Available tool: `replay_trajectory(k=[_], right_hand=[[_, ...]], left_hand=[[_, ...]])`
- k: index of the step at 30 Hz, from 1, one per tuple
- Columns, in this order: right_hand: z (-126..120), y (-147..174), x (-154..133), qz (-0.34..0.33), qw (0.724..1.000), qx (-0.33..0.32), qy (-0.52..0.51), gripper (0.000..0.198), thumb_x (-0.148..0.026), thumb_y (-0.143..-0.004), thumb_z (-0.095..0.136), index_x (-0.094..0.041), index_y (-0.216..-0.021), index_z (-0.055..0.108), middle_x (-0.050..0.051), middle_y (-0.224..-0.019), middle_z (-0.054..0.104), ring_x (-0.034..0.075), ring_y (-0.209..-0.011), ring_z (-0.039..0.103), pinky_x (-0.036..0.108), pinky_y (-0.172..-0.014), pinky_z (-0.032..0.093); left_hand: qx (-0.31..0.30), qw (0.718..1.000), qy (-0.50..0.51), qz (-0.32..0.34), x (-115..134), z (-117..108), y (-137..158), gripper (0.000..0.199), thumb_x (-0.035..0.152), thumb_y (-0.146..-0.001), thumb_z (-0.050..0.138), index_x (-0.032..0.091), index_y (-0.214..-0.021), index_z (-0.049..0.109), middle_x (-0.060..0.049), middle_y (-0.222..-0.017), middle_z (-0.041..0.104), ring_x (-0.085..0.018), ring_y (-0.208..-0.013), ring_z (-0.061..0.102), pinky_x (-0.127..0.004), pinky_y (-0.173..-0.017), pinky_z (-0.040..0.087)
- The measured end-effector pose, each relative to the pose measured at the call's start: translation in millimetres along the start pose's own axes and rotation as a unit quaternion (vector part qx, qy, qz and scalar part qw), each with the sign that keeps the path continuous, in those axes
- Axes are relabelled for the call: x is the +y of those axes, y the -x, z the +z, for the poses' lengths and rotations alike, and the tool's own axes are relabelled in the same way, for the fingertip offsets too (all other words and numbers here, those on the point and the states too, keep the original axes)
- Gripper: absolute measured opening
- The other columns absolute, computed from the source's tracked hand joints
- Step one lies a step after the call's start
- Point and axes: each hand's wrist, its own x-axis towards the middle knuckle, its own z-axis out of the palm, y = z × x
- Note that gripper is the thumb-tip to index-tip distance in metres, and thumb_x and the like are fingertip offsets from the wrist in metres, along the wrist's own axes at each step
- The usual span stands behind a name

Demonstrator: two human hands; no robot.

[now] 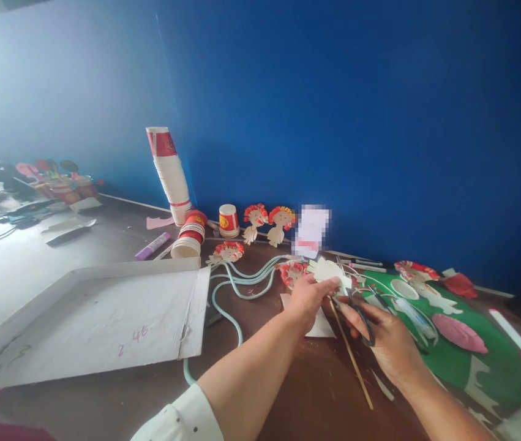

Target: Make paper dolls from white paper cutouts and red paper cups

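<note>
Between the fingers of my left hand (307, 301) is a white paper cutout (327, 273) with a notched outline at its left end. My right hand (386, 334) grips a pair of scissors (365, 321) by dark handles, with the blades up against the cutout's right side. Whether the blades are parted is hard to make out. Just behind the cutout lies a red-fringed paper-cup figure (291, 274), partly covered. Under my hands are a thin wooden stick (351, 355) and a white paper piece (322, 326).
A white cardboard tray (90, 324) sits at left. Stacked paper cups (171, 177) lean near the blue wall, beside finished-looking cup figures (281, 223). Pale blue cord (226, 300) crosses the middle. On the right, a green sheet (453, 361) carries a pink paper oval (460, 332) and a marker (517, 340).
</note>
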Motion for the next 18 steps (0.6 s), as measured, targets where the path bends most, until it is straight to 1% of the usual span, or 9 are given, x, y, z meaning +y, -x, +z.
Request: replay_trajectory(k=[5, 7, 11, 16, 18], right_hand=[[-0.2, -0.1, 1.1, 0.010, 1.000, 0.000, -0.005, 0.047, -0.058, -0.070, 0.072, -0.023, -0.101, 0.077, 0.000, -0.061, 0.066, 0.020, -0.061, 0.060, 0.030, -0.058, 0.048], [-0.2, 0.2, -0.1, 0.013, 1.000, 0.002, -0.004, 0.047, -0.058, -0.070, 0.072, -0.023, -0.101, 0.077, 0.000, -0.060, 0.066, 0.021, -0.061, 0.059, 0.030, -0.057, 0.047], [0.1, 0.9, -1.6, 0.007, 1.000, 0.004, -0.015, 0.047, -0.058, -0.069, 0.072, -0.023, -0.100, 0.078, 0.000, -0.059, 0.064, 0.020, -0.059, 0.057, 0.030, -0.057, 0.047], [-0.8, 0.5, -1.2, 0.001, 1.000, 0.006, 0.002, 0.045, -0.058, -0.072, 0.070, -0.022, -0.099, 0.078, -0.001, -0.056, 0.062, 0.019, -0.057, 0.056, 0.029, -0.056, 0.046], [-1.1, -0.2, -0.7, -0.002, 1.000, 0.006, 0.006, 0.045, -0.058, -0.071, 0.071, -0.022, -0.098, 0.078, -0.001, -0.055, 0.061, 0.019, -0.056, 0.055, 0.030, -0.055, 0.045]], left_hand=[[-0.015, 1.000, -0.002, 0.000, -3.8, 1.5, 1.2, 0.036, 0.041, -0.058, 0.083, 0.013, -0.068, 0.064, 0.000, -0.061, 0.056, -0.009, -0.056, 0.047, -0.027, -0.061, 0.034], [-0.030, 1.000, -0.010, -0.002, -5.1, 1.1, 0.7, 0.038, 0.043, -0.059, 0.083, 0.012, -0.071, 0.065, -0.002, -0.063, 0.058, -0.010, -0.057, 0.048, -0.027, -0.062, 0.035], [-0.038, 0.999, -0.010, -0.005, -4.6, 0.4, 0.6, 0.042, 0.046, -0.058, 0.084, 0.012, -0.073, 0.064, -0.003, -0.067, 0.059, -0.012, -0.061, 0.052, -0.028, -0.064, 0.036], [-0.012, 1.000, 0.001, -0.011, -3.8, 2.0, 1.0, 0.046, 0.051, -0.056, 0.083, 0.013, -0.071, 0.061, -0.002, -0.064, 0.057, -0.012, -0.061, 0.053, -0.027, -0.064, 0.036], [-0.004, 1.000, -0.004, -0.015, -4.5, 2.6, 0.5, 0.047, 0.051, -0.055, 0.083, 0.012, -0.071, 0.061, -0.002, -0.064, 0.056, -0.011, -0.060, 0.052, -0.027, -0.063, 0.036]])
